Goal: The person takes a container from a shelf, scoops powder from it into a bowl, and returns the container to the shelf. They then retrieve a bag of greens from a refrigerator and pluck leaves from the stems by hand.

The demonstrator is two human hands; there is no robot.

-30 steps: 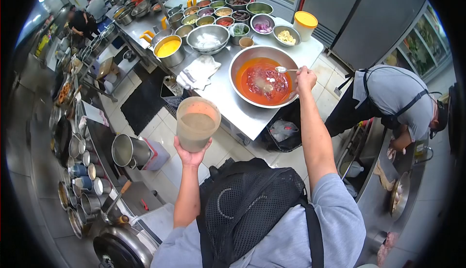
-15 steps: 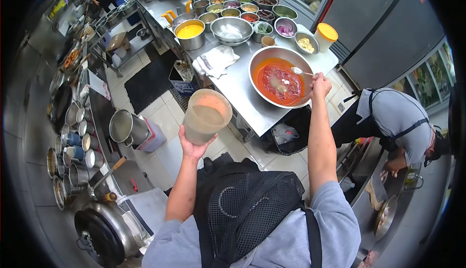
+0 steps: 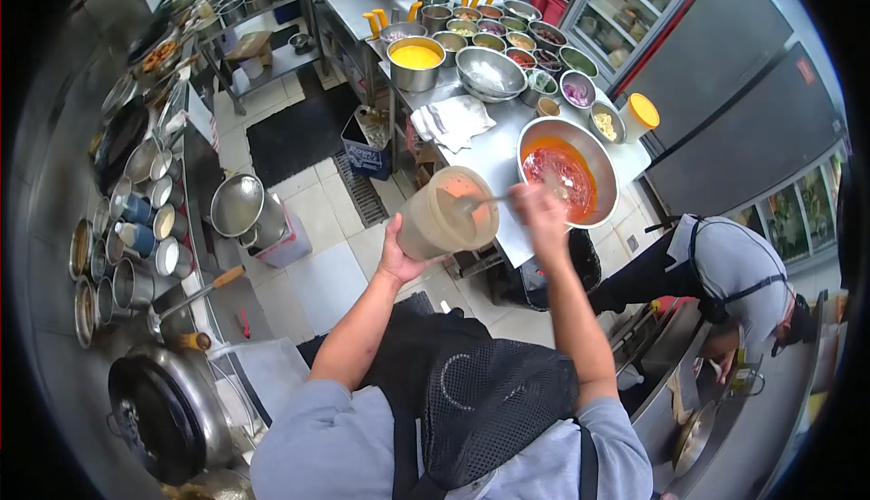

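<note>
My left hand is wrapped round a tall translucent plastic container, tilted, with orange residue on its inner wall. In my right hand, smeared by motion, is a metal spoon. Its bowl end is at the container's mouth, seemingly inside. Just beyond the right hand, a wide steel mixing bowl stands at the corner of the steel table. Red sauce with an orange oily edge lies in it, with a paler patch in the middle.
On the table are a folded white cloth, a pot of yellow liquid, steel bowls of ingredients and an orange-lidded tub. A co-worker bends over a counter at right. A large pot stands at left.
My right hand has moved the spoon leftward from over the mixing bowl to the container's mouth. The container has shifted right and tilted more. The camera view has turned somewhat.
</note>
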